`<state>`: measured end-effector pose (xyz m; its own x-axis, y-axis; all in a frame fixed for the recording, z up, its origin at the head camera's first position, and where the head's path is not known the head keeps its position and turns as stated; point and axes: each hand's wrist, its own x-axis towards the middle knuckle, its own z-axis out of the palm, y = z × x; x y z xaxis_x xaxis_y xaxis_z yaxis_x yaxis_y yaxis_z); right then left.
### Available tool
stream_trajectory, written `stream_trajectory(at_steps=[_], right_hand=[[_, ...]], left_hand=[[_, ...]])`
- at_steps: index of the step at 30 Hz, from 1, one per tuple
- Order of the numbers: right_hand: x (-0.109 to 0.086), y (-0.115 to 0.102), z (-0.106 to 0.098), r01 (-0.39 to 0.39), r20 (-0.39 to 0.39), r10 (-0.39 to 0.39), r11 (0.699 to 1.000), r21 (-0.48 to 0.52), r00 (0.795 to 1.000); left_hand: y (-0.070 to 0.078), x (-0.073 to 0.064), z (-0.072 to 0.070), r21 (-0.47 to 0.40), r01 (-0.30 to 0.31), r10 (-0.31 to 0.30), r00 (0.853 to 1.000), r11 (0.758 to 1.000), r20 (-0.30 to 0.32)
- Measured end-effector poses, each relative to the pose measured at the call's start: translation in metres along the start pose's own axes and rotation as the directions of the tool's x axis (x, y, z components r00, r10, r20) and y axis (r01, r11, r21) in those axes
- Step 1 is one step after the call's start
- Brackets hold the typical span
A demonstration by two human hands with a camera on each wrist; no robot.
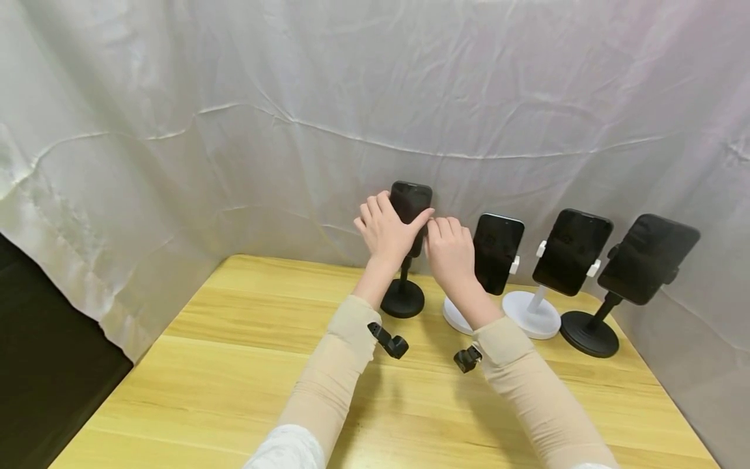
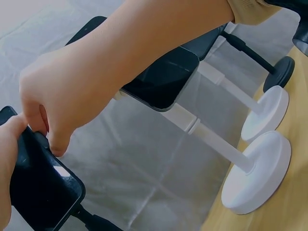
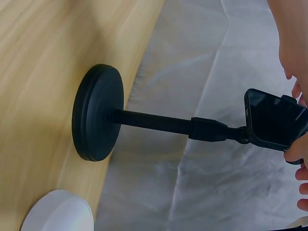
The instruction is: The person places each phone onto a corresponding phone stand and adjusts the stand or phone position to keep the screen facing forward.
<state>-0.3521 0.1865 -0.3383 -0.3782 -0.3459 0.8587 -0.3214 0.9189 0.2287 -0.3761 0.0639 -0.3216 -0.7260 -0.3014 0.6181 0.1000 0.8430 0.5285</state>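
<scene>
A black smartphone [image 1: 411,197] sits upright in a black phone stand [image 1: 402,301] at the back of the table. My left hand [image 1: 388,233] grips the phone from its left side, thumb stretched over the front and fingers at the far edge. On the opposite side, my right hand [image 1: 452,253] pinches the stand's right clamp arm [image 2: 41,139], fingertips bent around it. In the right wrist view, the stand's pole [image 3: 154,121] runs from its round base to the phone, and the left clamp shows beside the left fingers [image 3: 297,89].
To the right stand a white stand [image 1: 457,317] with a phone [image 1: 497,251], another white stand [image 1: 530,316] with a phone [image 1: 573,251], and a black stand [image 1: 588,333] with a phone [image 1: 649,257]. A grey curtain [image 1: 328,98] hangs close behind the wooden table [image 1: 234,378].
</scene>
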Motion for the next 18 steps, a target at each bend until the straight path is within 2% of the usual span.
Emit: stream_trajectory(at_steps=[6,12,18], right_hand=[[-0.004,0.000,0.001,-0.002,-0.005,0.002,1.000,0.007,1.000],[-0.010,-0.002,-0.002,-0.015,0.040,0.015,1.000,0.007,0.999],[-0.013,-0.004,-0.006,-0.035,0.081,0.032,0.999,0.029,0.996]], left_hand=[[-0.006,-0.003,0.000,-0.028,-0.040,0.039,0.999,0.999,-0.009],[-0.014,-0.006,-0.001,-0.062,-0.086,0.085,0.996,0.994,-0.026],[-0.019,-0.008,-0.008,-0.088,-0.105,0.103,0.994,0.991,-0.028]])
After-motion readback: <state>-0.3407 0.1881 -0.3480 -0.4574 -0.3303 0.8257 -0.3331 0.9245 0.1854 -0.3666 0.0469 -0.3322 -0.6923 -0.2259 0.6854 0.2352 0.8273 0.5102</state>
